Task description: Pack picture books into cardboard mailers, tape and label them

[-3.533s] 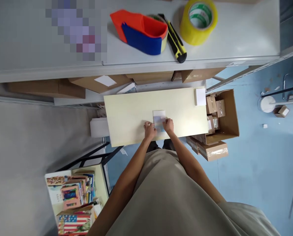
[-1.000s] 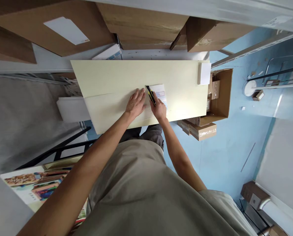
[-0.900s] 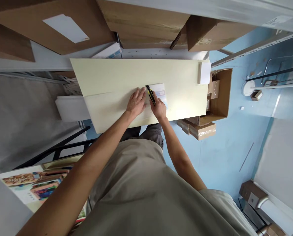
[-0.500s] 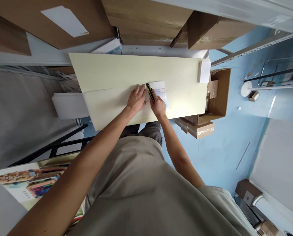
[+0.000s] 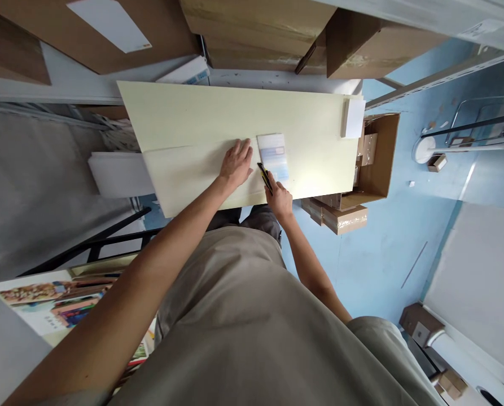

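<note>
Obs. — the person stands at a pale yellow rectangular tabletop (image 5: 184,113), looking straight down on it.

Right hand (image 5: 280,198): fingers closed round the handle of a yellow-and-black utility knife (image 5: 264,176), at the tabletop's near edge. The knife's front end points up and away, toward the lower left corner of a small flat packet printed in light blue and white (image 5: 272,155); whether the tip touches the packet cannot be told.

Left hand (image 5: 235,164): fingers spread, palm down flat on the tabletop, just left of the packet; it holds nothing, and contact with the packet's edge cannot be made out.

Packet position — lies flat near the middle of the tabletop, toward its near edge, long side running away from the person.

Handling judgement: the packet looks thin and light, likely to skate on the smooth tabletop unless pinned from above; a flat palm or fingertips on its face, well off the cutting line, seems the sound hold. Knife looks rigid, best held by the handle only — blade end kept away from the other hand.

Also on the tabletop: a white rectangular pad (image 5: 353,110) at its far right corner. An open brown cardboard box (image 5: 385,160) sits on the floor just beyond the tabletop's right end.
</note>
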`<state>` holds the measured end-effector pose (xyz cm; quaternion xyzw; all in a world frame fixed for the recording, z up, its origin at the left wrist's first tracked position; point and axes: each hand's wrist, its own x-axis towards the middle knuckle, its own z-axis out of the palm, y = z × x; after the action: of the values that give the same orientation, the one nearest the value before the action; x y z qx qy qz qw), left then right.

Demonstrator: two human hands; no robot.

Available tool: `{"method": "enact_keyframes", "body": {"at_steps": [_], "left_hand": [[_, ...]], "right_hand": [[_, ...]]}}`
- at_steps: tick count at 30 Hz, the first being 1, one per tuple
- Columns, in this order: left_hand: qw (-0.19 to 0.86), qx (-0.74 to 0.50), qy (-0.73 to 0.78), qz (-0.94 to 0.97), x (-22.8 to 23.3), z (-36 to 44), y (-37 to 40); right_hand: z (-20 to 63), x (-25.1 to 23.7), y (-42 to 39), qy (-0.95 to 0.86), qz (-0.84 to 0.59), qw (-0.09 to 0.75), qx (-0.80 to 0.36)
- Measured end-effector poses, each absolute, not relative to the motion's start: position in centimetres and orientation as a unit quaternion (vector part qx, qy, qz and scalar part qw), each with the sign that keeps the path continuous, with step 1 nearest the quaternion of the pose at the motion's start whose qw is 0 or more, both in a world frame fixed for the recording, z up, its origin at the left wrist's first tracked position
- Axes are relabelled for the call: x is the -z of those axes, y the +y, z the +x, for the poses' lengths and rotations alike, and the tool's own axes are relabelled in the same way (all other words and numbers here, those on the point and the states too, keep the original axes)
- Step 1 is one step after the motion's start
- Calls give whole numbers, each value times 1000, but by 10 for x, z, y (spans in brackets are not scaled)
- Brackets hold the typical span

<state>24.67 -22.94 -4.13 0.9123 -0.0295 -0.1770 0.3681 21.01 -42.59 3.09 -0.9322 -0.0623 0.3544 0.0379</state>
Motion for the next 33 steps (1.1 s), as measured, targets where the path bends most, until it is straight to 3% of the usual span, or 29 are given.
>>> {"method": "enact_keyframes", "body": {"at_steps": [10, 17, 22, 26, 29, 33], "left_hand": [[341, 208, -31, 916, 35, 250, -228], [297, 215, -18, 930, 35, 250, -234], [264, 239, 39, 934, 13, 246, -250], [334, 223, 50, 915, -18, 255, -265], [372, 100, 39, 922, -51, 278, -275], [400, -129, -4, 907, -118, 331, -286]], "right_hand": [[167, -64, -466, -75, -895, 1, -439], [156, -91, -507, -94, -880, 38, -464], [178, -106, -528, -74, -917, 164, -357], [230, -118, -529, -66, -929, 282, -229], [291, -136, -518, -94, -925, 353, -106], [386, -179, -488, -139, -920, 359, 68]]}}
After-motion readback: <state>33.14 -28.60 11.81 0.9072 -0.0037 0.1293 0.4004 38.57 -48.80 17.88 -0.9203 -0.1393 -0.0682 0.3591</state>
